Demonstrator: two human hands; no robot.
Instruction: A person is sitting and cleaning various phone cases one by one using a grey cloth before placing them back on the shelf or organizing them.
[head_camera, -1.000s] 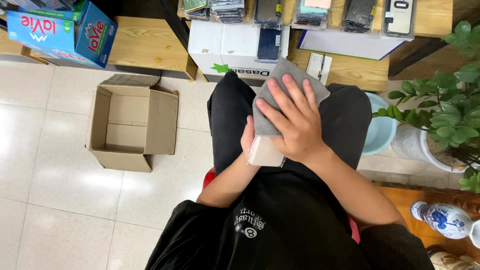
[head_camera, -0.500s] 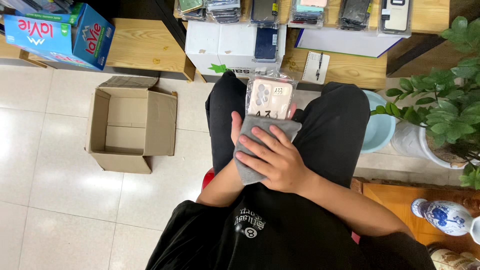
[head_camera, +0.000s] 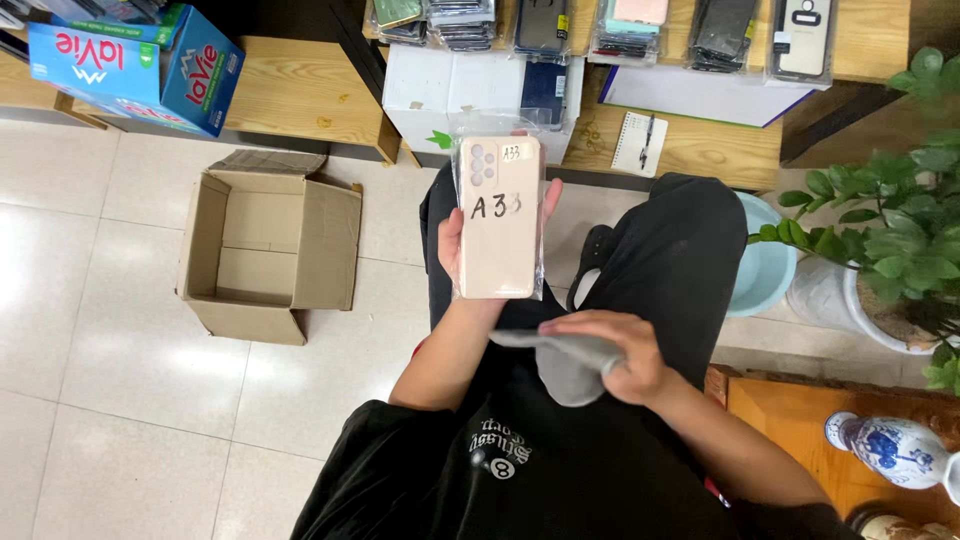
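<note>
The case has come up, held in the left hand; the right hand clutches the cloth, wiping paused for inspection.

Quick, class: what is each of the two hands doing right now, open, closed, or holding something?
Left hand: closed on a pink phone case in a clear sleeve, held upright.
Right hand: closed on a grey cloth over the lap.

An open cardboard box sits left of the bagged phone case.
</note>
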